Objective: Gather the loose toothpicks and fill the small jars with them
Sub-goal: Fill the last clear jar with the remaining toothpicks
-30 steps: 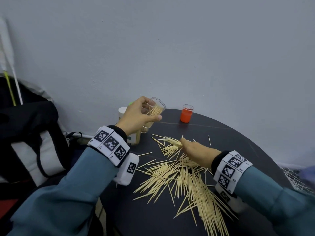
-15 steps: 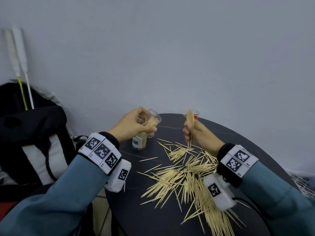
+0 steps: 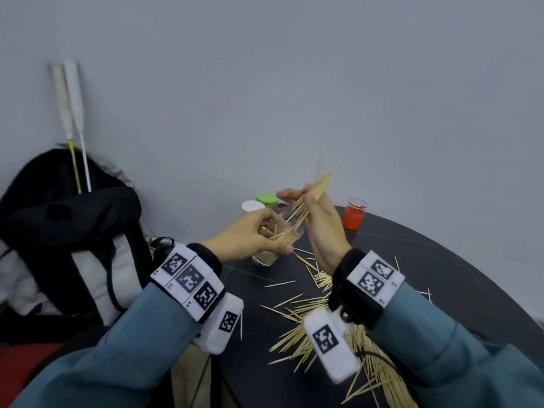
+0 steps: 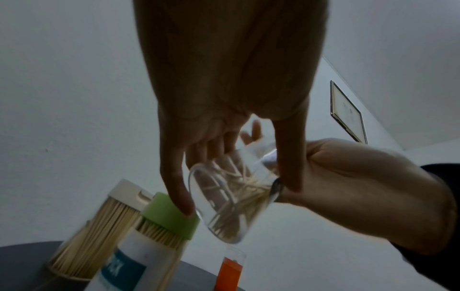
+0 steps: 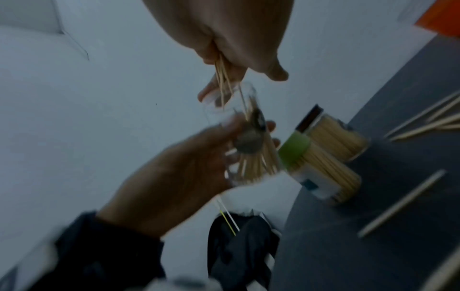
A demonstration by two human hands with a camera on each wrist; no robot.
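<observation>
Filling step. Left hand (image 3: 250,235) grips the tilted jar (image 4: 231,198), frame centre; right hand (image 3: 319,228) pinches a bundle (image 3: 312,195), tips at its mouth. Next: align, release. Loose toothpicks (image 3: 297,343) lie lower right.

Your left hand (image 3: 250,235) is raised ahead of you, its fingers and thumb curled in a grip, palm toward your right. Your right hand (image 3: 319,228) sits just beside it and a little higher, back of the hand facing you, thumb and fingers (image 3: 290,195) pinched together. Both forearms angle inward so the hands nearly meet. Each blue sleeve (image 3: 117,357) ends at a marker-covered wristband (image 3: 188,279)
</observation>
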